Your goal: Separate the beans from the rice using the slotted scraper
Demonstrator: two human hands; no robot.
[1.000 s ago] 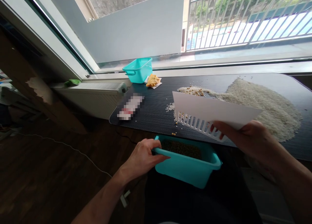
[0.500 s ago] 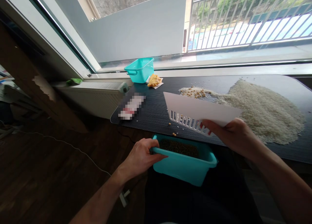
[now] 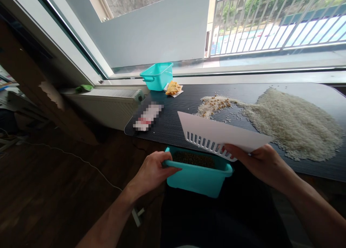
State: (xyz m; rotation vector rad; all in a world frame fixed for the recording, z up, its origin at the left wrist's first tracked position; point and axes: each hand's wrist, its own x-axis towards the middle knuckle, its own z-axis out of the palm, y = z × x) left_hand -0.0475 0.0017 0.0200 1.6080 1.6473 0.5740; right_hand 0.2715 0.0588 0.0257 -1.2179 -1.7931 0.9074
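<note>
My left hand (image 3: 152, 170) grips the left rim of a teal plastic bin (image 3: 198, 177) held below the table's front edge; dark beans lie inside it. My right hand (image 3: 259, 161) holds a white slotted plastic basket (image 3: 216, 134), tilted, its slotted side over the bin's far rim. On the black table (image 3: 173, 124) a wide heap of white rice (image 3: 292, 120) spreads at the right. A smaller patch of rice mixed with yellowish beans (image 3: 216, 104) lies left of the heap.
A second teal bin (image 3: 157, 75) stands at the table's back left by the window, with a yellow crumpled wrapper (image 3: 173, 88) beside it. A blurred packet (image 3: 148, 116) lies near the table's left end. A white radiator (image 3: 108, 102) is left of the table; a white cable (image 3: 81, 161) runs across the floor.
The white basket has moved left and toward me, from over the table to over the bin's far rim. The loose beans at the table's front edge are no longer visible.
</note>
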